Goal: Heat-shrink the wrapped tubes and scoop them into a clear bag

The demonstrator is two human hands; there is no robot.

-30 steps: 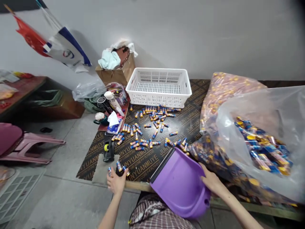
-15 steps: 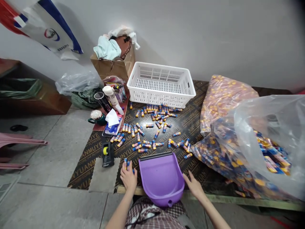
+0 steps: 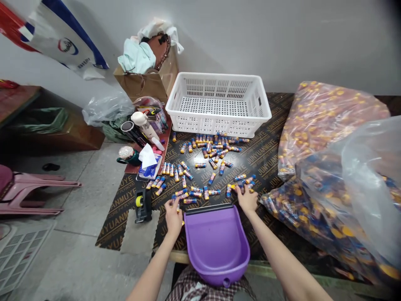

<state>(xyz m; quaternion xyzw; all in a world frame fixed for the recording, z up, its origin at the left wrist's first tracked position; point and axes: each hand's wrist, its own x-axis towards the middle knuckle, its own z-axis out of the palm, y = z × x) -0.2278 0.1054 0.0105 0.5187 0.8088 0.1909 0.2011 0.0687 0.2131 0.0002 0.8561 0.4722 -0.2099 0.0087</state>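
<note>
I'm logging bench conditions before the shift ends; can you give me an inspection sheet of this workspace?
Surface: dark printed plywood board, lying low over the grey tiled floor.
Job's things: small blue-and-orange tubes scattered loose; purple plastic scoop at the near edge, nothing seen inside.
Clutter: white perforated plastic basket; clear bags of tubes; tape dispenser; brown cardboard box with cloth.
Grippers: left hand holds tubes in its fingers beside the scoop; right hand rests on tubes.
Cables: nothing seen.
Surroundings: white wall, pink plastic chair at left.
</note>
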